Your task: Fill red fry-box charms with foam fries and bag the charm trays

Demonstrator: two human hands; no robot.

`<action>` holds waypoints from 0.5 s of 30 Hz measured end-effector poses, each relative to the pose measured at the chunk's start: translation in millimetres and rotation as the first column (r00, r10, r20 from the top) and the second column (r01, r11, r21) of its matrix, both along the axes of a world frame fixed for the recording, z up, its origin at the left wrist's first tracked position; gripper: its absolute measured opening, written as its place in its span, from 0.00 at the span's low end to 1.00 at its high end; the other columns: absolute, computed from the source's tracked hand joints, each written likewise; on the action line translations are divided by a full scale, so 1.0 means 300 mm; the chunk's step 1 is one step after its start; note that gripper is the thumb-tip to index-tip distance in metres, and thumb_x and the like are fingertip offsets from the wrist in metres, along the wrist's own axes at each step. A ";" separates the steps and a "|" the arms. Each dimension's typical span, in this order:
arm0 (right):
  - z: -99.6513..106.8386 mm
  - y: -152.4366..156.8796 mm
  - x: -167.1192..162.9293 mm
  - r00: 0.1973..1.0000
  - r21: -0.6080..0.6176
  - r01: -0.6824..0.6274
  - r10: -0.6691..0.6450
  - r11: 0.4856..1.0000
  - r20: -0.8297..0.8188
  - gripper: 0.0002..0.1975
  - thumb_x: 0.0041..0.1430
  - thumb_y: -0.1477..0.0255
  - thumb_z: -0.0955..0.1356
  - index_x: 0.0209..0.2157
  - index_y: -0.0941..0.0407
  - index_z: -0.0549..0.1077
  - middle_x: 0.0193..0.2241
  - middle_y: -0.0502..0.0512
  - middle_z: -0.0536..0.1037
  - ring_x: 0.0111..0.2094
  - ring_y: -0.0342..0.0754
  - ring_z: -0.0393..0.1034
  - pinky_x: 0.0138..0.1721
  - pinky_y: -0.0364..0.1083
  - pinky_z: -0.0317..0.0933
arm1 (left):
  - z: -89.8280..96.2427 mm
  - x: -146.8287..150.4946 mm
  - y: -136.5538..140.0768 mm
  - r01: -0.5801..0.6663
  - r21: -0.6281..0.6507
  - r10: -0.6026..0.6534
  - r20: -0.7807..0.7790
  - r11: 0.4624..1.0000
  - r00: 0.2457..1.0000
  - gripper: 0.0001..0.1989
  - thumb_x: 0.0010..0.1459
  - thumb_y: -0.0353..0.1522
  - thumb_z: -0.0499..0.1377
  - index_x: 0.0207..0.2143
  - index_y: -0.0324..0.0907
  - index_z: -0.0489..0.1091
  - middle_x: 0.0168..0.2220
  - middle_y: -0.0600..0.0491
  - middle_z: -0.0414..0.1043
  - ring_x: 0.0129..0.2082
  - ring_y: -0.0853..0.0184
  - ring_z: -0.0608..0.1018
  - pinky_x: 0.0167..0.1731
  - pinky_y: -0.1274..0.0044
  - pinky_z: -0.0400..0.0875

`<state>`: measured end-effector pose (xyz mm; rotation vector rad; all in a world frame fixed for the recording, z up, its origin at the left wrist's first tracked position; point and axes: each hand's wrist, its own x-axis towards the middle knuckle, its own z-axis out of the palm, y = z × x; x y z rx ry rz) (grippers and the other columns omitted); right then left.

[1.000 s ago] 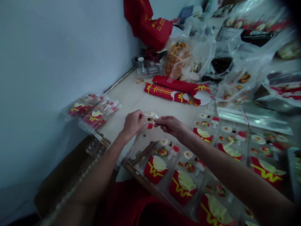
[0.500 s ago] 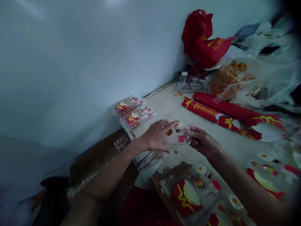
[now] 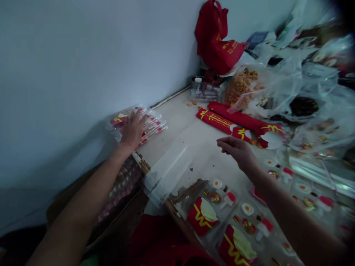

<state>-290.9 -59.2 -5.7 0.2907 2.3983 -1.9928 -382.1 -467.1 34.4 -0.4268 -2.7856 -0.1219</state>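
Note:
My left hand point(image 3: 133, 129) lies over a stack of clear packets point(image 3: 155, 125) by the wall, its fingers spread on top. Inside these packets are small red, yellow and white pieces, partly covered by the hand. My right hand point(image 3: 235, 147) hovers above the table with thumb and fingers pressed together and nothing visible in them. Below it, flat clear packets point(image 3: 203, 216) lie in rows, each with a red fry-box shape and small food-shaped pieces such as a fried egg. Between the hands is a pile of clear plastic sleeves point(image 3: 169, 170).
Red printed card sleeves point(image 3: 219, 122) lie across the table point(image 3: 180, 122). Behind them stand a clear bag of orange-brown pieces point(image 3: 241, 88) and a red cloth bag point(image 3: 216, 44). Crumpled plastic bags point(image 3: 288, 77) crowd the right. The table's worn edge point(image 3: 177, 214) runs along the front.
My left hand has moved left from the middle onto the stack by the wall. The packet held between both hands has left my right hand, and the view has shifted.

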 end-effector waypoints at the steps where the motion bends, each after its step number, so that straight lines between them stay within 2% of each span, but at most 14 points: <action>1: -0.007 0.038 0.024 0.999 0.093 0.018 -0.015 0.995 -0.038 0.19 0.49 0.57 0.76 0.36 0.56 0.80 0.29 0.52 0.78 0.28 0.43 0.68 0.31 0.44 0.61 | -0.029 0.044 0.047 0.026 -0.006 -0.026 -0.080 1.000 0.996 0.22 0.67 0.29 0.51 0.63 0.43 0.66 0.68 0.42 0.60 0.67 0.51 0.62 0.66 0.59 0.54; 3: -0.009 0.104 0.074 0.996 0.215 0.059 -0.044 0.975 -0.077 0.18 0.52 0.56 0.75 0.35 0.56 0.80 0.28 0.53 0.78 0.28 0.45 0.69 0.31 0.46 0.62 | -0.091 0.124 0.154 0.095 -0.020 -0.097 -0.072 0.995 0.993 0.17 0.68 0.32 0.53 0.57 0.43 0.71 0.61 0.41 0.68 0.61 0.52 0.68 0.61 0.61 0.61; 4: -0.002 0.129 0.100 0.995 0.252 0.068 -0.048 0.965 -0.085 0.18 0.52 0.56 0.75 0.35 0.56 0.79 0.28 0.53 0.78 0.28 0.45 0.69 0.31 0.46 0.62 | -0.122 0.151 0.205 0.107 -0.005 -0.107 0.007 0.994 0.994 0.16 0.67 0.37 0.56 0.54 0.42 0.73 0.57 0.40 0.71 0.58 0.51 0.71 0.58 0.63 0.64; 5: 0.011 0.146 0.129 0.996 0.285 0.051 -0.027 0.957 -0.086 0.18 0.52 0.56 0.75 0.35 0.56 0.79 0.27 0.53 0.78 0.27 0.46 0.68 0.31 0.47 0.61 | -0.150 0.166 0.250 0.081 0.017 -0.083 0.104 0.997 0.991 0.19 0.63 0.42 0.61 0.51 0.40 0.74 0.53 0.39 0.73 0.54 0.50 0.73 0.53 0.64 0.67; 7: 0.047 0.153 0.193 0.990 0.364 -0.103 0.131 0.926 -0.053 0.19 0.52 0.55 0.75 0.36 0.56 0.79 0.27 0.52 0.78 0.27 0.46 0.69 0.31 0.47 0.62 | -0.197 0.158 0.312 -0.052 0.052 0.034 0.293 0.997 0.955 0.31 0.49 0.53 0.69 0.46 0.39 0.75 0.47 0.38 0.75 0.48 0.48 0.75 0.45 0.66 0.69; 8: 0.068 0.144 0.228 0.965 0.403 -0.230 0.260 0.886 -0.021 0.19 0.53 0.55 0.76 0.38 0.55 0.80 0.29 0.52 0.78 0.29 0.47 0.70 0.32 0.47 0.63 | -0.215 0.140 0.329 -0.120 0.062 0.088 0.374 0.991 0.923 0.32 0.44 0.54 0.71 0.43 0.40 0.76 0.43 0.40 0.76 0.45 0.49 0.76 0.41 0.67 0.68; 9: 0.088 0.126 0.264 0.915 0.439 -0.366 0.403 0.820 0.011 0.19 0.53 0.55 0.76 0.41 0.54 0.80 0.32 0.53 0.79 0.32 0.48 0.71 0.35 0.48 0.65 | -0.229 0.116 0.336 -0.163 0.075 0.112 0.448 0.984 0.887 0.30 0.41 0.54 0.72 0.39 0.42 0.76 0.39 0.43 0.76 0.40 0.51 0.77 0.38 0.69 0.66; 11: 0.119 0.072 0.333 0.766 0.512 -0.565 0.642 0.647 0.035 0.21 0.54 0.58 0.76 0.47 0.51 0.79 0.42 0.55 0.80 0.43 0.51 0.73 0.45 0.51 0.67 | -0.245 0.071 0.335 -0.185 0.149 0.079 0.533 0.971 0.843 0.22 0.41 0.50 0.73 0.30 0.44 0.76 0.30 0.50 0.75 0.32 0.58 0.75 0.33 0.72 0.62; 13: 0.130 0.006 0.393 0.634 0.600 -0.632 0.772 0.490 0.038 0.27 0.53 0.62 0.78 0.54 0.50 0.75 0.52 0.58 0.77 0.53 0.55 0.69 0.53 0.55 0.65 | -0.248 0.045 0.327 -0.167 0.255 0.016 0.504 0.952 0.863 0.16 0.43 0.44 0.74 0.25 0.45 0.75 0.26 0.53 0.72 0.28 0.63 0.71 0.30 0.73 0.57; 15: 0.121 -0.055 0.435 0.547 0.675 -0.643 0.834 0.362 0.074 0.36 0.50 0.67 0.78 0.61 0.50 0.69 0.59 0.60 0.72 0.59 0.58 0.63 0.58 0.58 0.60 | -0.245 0.040 0.322 -0.147 0.340 -0.011 0.423 0.929 0.906 0.14 0.41 0.40 0.75 0.23 0.44 0.74 0.24 0.54 0.70 0.27 0.65 0.68 0.30 0.73 0.54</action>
